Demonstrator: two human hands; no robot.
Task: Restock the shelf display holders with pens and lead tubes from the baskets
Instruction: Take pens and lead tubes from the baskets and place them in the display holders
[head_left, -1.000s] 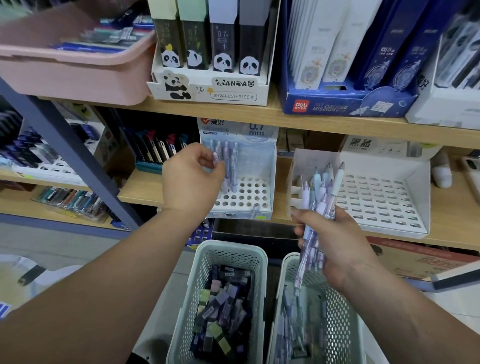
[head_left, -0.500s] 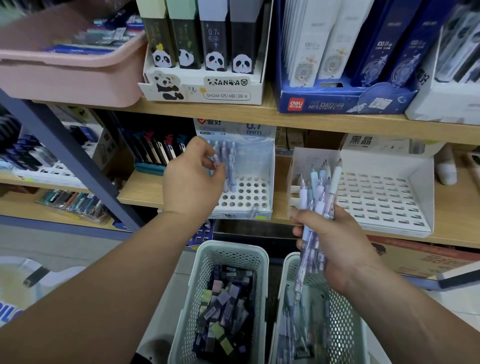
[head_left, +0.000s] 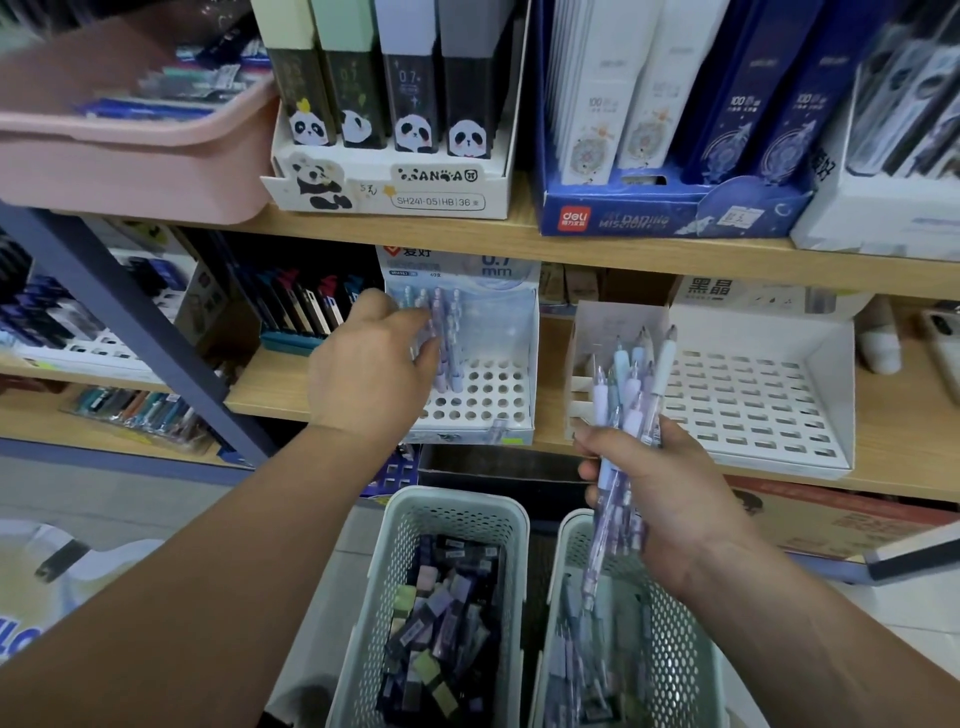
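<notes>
Left hand pinches a lilac plastic pen over the white holed holder; seat it straight, I'd judge. Right hand grips the pastel pen bundle.

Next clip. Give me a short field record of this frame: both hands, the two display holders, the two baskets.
left hand: fingertips at the pens standing in the round-hole holder; whether it pinches one cannot be told
right hand: grips a bundle of pens, roughly upright, above the right basket
round-hole holder: a few pens at back left, most holes bare
slotted holder: slots in view bare
left basket: lead tubes
right basket: loose pens
</notes>
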